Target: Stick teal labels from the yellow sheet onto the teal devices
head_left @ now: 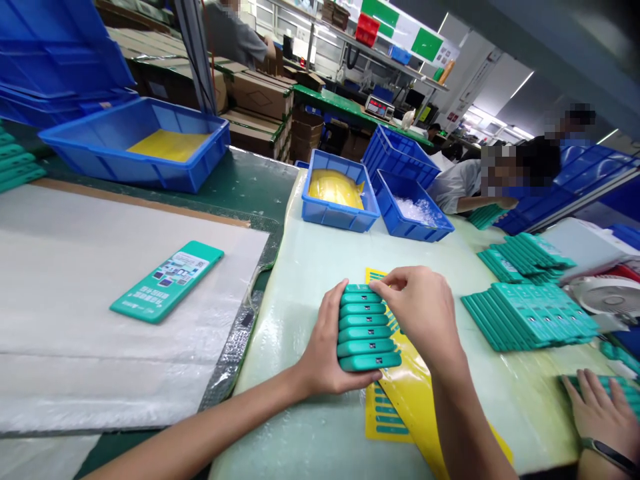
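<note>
A stack of several teal power banks (369,330), their small port ends facing me, is gripped in my left hand (325,347). Its fingers and thumb wrap around the left side and the bottom of the stack. My right hand (417,310) pinches at the upper right edge of the top power bank; whatever lies between its fingertips is too small to make out. Under both hands, yellow sticker sheets (415,383) with rows of teal strips lie on the table. To the left, a single printed power bank (167,281) rests on a white foam sheet (75,253).
Two blue bins (340,220) (417,230) stand ahead, with yellow packs and clear plastic. Another blue bin (135,160) is at left. Stacked power banks (530,317) lie at right, near a white fan (607,293). A co-worker's hand (605,417) reaches in at lower right; another person (465,183) sits beyond.
</note>
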Demonstrator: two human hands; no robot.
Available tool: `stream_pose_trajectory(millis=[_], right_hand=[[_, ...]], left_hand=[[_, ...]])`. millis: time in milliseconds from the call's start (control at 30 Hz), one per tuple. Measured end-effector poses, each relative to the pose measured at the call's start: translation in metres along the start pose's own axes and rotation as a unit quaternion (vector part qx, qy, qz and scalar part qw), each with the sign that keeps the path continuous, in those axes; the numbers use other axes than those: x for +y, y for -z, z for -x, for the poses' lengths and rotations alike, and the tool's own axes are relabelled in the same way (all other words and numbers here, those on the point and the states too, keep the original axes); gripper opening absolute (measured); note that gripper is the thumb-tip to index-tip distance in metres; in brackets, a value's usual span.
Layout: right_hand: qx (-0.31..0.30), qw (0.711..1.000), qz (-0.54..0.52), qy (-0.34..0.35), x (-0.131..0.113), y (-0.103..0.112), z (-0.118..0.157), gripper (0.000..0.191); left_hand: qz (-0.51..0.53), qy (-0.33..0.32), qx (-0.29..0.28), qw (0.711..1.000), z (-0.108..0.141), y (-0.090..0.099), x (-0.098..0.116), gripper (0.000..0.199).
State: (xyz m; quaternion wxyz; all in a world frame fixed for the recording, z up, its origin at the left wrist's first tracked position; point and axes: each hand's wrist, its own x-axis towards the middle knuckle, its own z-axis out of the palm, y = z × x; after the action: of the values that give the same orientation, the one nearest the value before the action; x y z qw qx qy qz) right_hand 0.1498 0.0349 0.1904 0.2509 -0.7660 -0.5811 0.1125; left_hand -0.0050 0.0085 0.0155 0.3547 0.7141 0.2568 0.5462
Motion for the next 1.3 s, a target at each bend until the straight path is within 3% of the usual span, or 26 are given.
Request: stream_pose_trajectory(millis=[67,167,267,333,433,533,667,933,1200,1300], right_hand=[[0.017,0.999,0.025,0.018,0.003,0.012,-0.006,0.013],[0.032,0.991,-0.124,0.042,0.017,0.035,-0.012,0.023],[0.099,0.958,-0.260,0.073,0.029,0.048,-0.008,0.014],[0.109,0.926,-0.340,0.123,0.030,0.047,0.001,0.008],[0.049,0.900,-0.407,0.148,0.022,0.034,0.018,0.011],[0.023,0.917,-0.389,0.087,0.013,0.015,0.030,0.005],[0.049,0.932,-0.359,0.029,0.007,-0.002,0.035,0.008],[0.050,0.953,-0.299,0.019,-0.004,-0.009,0.039,0.016],[0.012,0.963,-0.271,-0.012,-0.003,-0.012,0.035,0.026],[-0.024,0.976,-0.215,0.007,0.002,-0.012,0.030,0.033]], left_hand=[[0.000,-0.003,0.002,1.000,-0.001,0.000,0.000,0.143],[0.000,-0.005,0.002,1.000,-0.001,0.001,0.001,0.143],[-0.004,-0.009,0.001,1.000,0.000,0.001,0.000,0.147],[-0.005,-0.011,0.005,1.000,0.000,0.001,0.000,0.147],[0.000,-0.011,0.011,1.000,0.000,0.000,0.000,0.145],[0.002,-0.008,0.011,1.000,-0.001,0.000,0.000,0.146],[-0.005,-0.005,0.006,1.000,-0.001,0.000,0.001,0.146],[-0.002,-0.001,0.005,1.000,-0.001,0.000,0.002,0.148],[-0.009,-0.005,0.008,1.000,-0.001,-0.002,0.000,0.145],[-0.015,-0.006,0.007,1.000,-0.001,0.000,0.000,0.146]])
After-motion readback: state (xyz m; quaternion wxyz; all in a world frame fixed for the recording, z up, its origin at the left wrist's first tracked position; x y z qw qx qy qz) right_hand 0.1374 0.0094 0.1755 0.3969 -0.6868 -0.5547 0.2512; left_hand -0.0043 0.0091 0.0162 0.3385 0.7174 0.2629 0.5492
